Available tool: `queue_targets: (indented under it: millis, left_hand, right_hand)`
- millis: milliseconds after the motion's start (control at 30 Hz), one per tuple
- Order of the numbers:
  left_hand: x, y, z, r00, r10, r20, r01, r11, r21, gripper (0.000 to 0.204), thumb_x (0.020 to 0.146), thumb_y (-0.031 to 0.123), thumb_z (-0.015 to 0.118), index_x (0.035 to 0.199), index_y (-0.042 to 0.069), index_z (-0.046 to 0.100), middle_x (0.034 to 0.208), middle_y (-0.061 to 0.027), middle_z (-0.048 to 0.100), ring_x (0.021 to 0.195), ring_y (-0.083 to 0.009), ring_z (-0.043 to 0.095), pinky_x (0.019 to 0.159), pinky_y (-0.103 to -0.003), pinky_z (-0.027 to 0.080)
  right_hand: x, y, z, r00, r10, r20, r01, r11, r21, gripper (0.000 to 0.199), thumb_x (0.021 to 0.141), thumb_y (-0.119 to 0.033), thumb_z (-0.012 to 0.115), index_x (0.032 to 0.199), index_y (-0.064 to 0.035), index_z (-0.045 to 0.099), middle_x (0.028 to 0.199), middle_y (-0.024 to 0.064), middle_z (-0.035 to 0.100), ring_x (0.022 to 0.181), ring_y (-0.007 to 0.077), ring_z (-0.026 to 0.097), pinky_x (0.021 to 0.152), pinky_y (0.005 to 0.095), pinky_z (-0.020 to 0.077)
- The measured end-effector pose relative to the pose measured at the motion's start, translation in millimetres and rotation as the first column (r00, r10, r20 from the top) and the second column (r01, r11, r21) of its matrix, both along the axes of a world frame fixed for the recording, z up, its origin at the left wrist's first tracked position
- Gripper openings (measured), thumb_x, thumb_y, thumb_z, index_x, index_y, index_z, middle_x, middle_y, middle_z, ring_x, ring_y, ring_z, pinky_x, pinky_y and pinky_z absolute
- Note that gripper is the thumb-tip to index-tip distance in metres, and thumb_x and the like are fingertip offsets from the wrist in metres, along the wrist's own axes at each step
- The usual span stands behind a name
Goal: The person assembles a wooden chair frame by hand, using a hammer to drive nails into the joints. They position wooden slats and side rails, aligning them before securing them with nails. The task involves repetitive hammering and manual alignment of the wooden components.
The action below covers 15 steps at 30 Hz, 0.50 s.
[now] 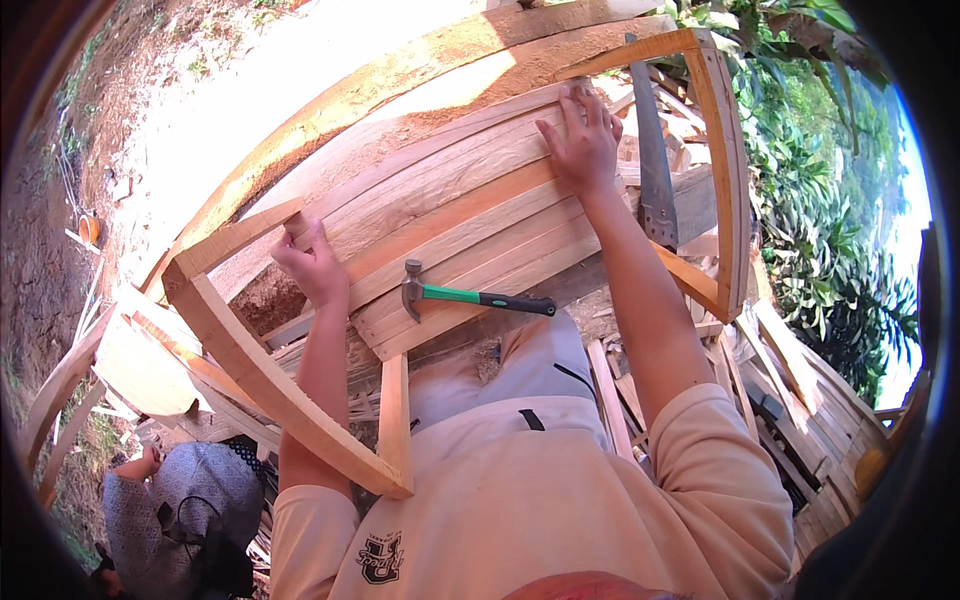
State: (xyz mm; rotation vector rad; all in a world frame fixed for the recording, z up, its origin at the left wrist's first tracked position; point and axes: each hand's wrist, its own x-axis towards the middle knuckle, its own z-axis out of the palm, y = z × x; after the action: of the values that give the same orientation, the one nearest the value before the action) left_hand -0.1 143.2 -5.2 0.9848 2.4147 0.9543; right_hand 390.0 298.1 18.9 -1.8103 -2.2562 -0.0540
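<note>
A row of pale wooden slats lies side by side, slanting up to the right in front of me. My left hand is closed round the left end of the slats, with the fingertips hidden. Toward the far right end, my right hand grips the farthest slat, fingers bent over its edge and thumb apart. A claw hammer with a green and black handle rests across the nearer slats. Angled wooden frames stand at both ends, the left frame and the right frame.
A handsaw lies beside my right forearm. Long curved timbers run along the far side. Scrap wood is piled at the right, near leafy plants. Another person in grey is low at the left.
</note>
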Motion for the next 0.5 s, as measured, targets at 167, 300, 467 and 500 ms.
queue_targets:
  millis: [167, 300, 467, 500]
  left_hand:
    - [2.7, 1.2, 5.0, 0.999, 0.006, 0.043, -0.005, 1.0, -0.015, 0.056, 0.102, 0.035, 0.065, 0.126, -0.01, 0.042, 0.122, -0.0222, 0.051, 0.115, -0.0293, 0.053, 0.1, -0.044, 0.043]
    - [2.4, -0.4, -0.1, 1.0, 0.01, 0.011, -0.009, 1.0, -0.026, 0.056, 0.102, 0.035, 0.065, 0.126, -0.009, 0.041, 0.122, -0.0227, 0.051, 0.113, -0.0299, 0.054, 0.099, -0.044, 0.044]
    - [2.7, -1.9, -0.2, 1.0, -0.008, -0.026, 0.008, 1.0, 0.005, 0.054, 0.101, 0.033, 0.068, 0.124, -0.007, 0.04, 0.124, -0.0259, 0.048, 0.115, -0.0352, 0.052, 0.101, -0.047, 0.043]
    - [2.8, -0.6, -1.5, 0.999, -0.003, -0.035, 0.004, 1.0, 0.015, 0.055, 0.1, 0.034, 0.068, 0.124, -0.007, 0.041, 0.123, -0.0251, 0.049, 0.114, -0.0339, 0.053, 0.1, -0.046, 0.044]
  right_hand:
    - [-3.9, 11.7, 10.2, 0.999, -0.008, -0.032, 0.005, 0.995, -0.098, 0.067, 0.092, -0.054, 0.068, 0.136, -0.005, 0.062, 0.133, 0.0159, 0.056, 0.131, 0.0308, 0.051, 0.106, 0.0523, 0.0352]
    - [-10.0, 18.0, 15.7, 0.999, -0.023, 0.033, 0.026, 0.993, -0.119, 0.064, 0.094, -0.052, 0.066, 0.136, -0.0035, 0.062, 0.133, 0.0151, 0.058, 0.128, 0.0309, 0.054, 0.11, 0.0487, 0.0339]
    - [-8.8, 4.1, 7.3, 0.998, -0.034, 0.059, 0.038, 0.997, -0.067, 0.065, 0.097, -0.051, 0.063, 0.14, -0.0029, 0.059, 0.143, 0.0174, 0.053, 0.136, 0.0328, 0.048, 0.114, 0.0497, 0.0303]
    - [-12.8, 2.6, 4.3, 0.997, -0.062, 0.055, 0.066, 0.995, -0.077, 0.066, 0.097, -0.05, 0.062, 0.142, -0.0029, 0.057, 0.144, 0.0179, 0.052, 0.139, 0.033, 0.046, 0.115, 0.0516, 0.0286]
